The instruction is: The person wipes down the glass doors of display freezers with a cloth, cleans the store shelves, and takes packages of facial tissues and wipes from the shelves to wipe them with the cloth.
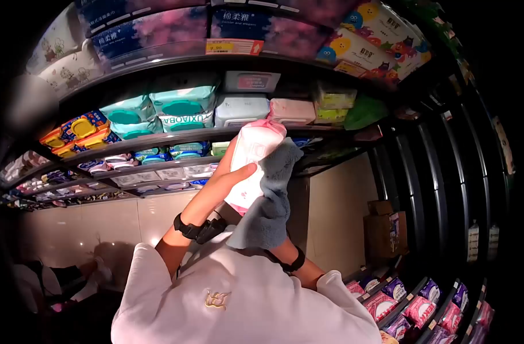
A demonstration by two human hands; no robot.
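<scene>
A pink-and-white soft pack (251, 149), like a pack of wipes, is in my left hand (228, 179). The thumb lies across its front, and the other fingers are behind it. A grey-blue cloth (274, 198) presses along the pack's right side and hangs down toward my shirt. My right hand (278, 247) is under this cloth and holds it, with its fingers covered. The pack is tilted, just in front of the shelf edge.
Ahead, a shelf carries teal wipe packs (182, 108), a pale pack (242, 109) and a pink pack (292, 110). Boxed tissues (170, 31) stand above. A cardboard box (385, 232) rests on the floor at right, near shelves with pink and purple packs (419, 309). A person (67, 281) is at lower left.
</scene>
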